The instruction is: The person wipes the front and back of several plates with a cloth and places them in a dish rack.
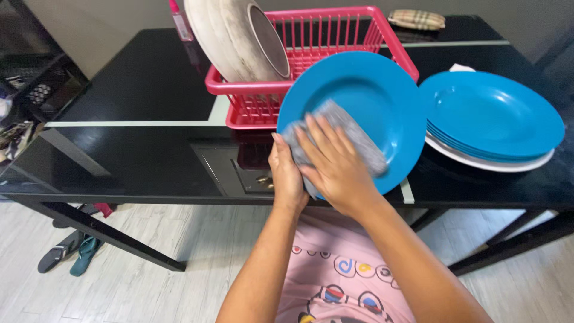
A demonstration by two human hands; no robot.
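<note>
A blue plate [371,96] is held tilted up in front of me, above the near edge of the black table [137,113]. My left hand [286,173] grips the plate's lower left rim from behind. My right hand [335,164] presses a grey cloth [353,134] flat against the plate's inner face. The cloth covers the lower left part of the plate.
A pink dish basket [335,36] stands behind the plate, with a large pale pot [236,39] leaning in it. To the right lies a stack of blue plates [493,113] on white ones. Sandals [66,251] lie on the floor at left.
</note>
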